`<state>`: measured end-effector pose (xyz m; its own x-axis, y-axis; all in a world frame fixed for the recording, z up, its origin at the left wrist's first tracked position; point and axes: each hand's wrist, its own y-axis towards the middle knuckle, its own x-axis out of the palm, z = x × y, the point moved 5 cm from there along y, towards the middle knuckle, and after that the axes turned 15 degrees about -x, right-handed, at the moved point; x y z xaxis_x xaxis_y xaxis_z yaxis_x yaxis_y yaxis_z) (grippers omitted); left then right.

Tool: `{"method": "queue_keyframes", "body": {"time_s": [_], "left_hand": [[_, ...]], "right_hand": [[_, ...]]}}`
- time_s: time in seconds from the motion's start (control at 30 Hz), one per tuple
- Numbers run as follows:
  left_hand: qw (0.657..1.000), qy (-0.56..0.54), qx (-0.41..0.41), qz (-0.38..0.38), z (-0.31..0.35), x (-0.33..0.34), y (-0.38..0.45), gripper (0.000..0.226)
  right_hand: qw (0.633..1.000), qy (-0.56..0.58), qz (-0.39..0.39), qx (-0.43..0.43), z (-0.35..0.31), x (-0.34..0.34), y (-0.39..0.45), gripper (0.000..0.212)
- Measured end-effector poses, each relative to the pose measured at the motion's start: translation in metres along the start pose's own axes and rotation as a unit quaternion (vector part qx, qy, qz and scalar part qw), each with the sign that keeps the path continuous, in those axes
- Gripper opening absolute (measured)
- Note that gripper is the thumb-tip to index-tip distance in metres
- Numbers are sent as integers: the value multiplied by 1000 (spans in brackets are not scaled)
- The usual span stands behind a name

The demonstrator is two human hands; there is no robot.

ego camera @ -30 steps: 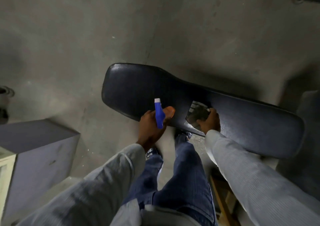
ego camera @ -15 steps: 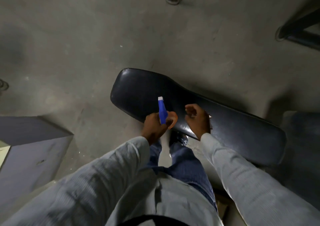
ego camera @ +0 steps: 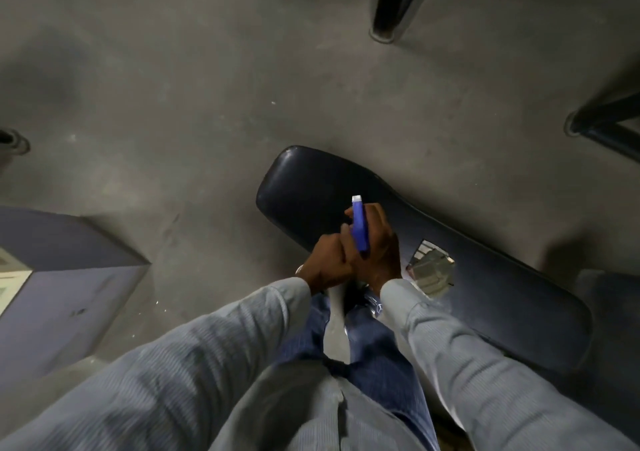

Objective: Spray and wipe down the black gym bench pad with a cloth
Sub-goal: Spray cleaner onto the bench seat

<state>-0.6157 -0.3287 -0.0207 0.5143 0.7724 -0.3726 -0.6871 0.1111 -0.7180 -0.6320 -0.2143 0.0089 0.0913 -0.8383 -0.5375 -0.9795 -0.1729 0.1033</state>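
I see both hands meet on the spray bottle [ego camera: 359,227]: right hand [ego camera: 379,246] fingers wrapped round it, left hand [ego camera: 329,260] apparently curled beside, perhaps passing it. The cloth [ego camera: 431,269] lies on the bench pad [ego camera: 502,295], parked for wiping.

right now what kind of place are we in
Probably a gym floor: a long black padded bench pad, bare concrete floor, and dark metal equipment legs standing nearby.

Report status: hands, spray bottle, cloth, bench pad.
Right hand has its grip round the blue spray bottle; left hand closed against it, grip unclear. Cloth lies loose on the bench pad. Nothing blocking the pad.
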Motion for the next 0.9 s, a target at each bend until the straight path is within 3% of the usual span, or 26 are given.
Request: {"method": "queue_keyframes", "body": {"time_s": [0.13,0.27,0.43,0.57,0.73,0.9], "left_hand": [[998,18,-19,-51,-24,0,1,40],[993,7,-86,76,-59,-18,8,73],[974,12,-126,188,-92,-21,37,87],[960,56,-154,228,-109,-7,81,106],[954,95,-141,247,-127,18,138,114],[951,102,-145,255,-151,54,182,132]], "right_hand": [[1000,2,4,16,2,12,15,20],[997,-27,-69,19,17,32,31,12],[990,-24,-130,45,41,59,31,12],[989,-29,-135,58,70,78,33,11],[988,-43,-135,53,106,103,57,10],[986,-65,-150,-22,129,118,71,20]]}}
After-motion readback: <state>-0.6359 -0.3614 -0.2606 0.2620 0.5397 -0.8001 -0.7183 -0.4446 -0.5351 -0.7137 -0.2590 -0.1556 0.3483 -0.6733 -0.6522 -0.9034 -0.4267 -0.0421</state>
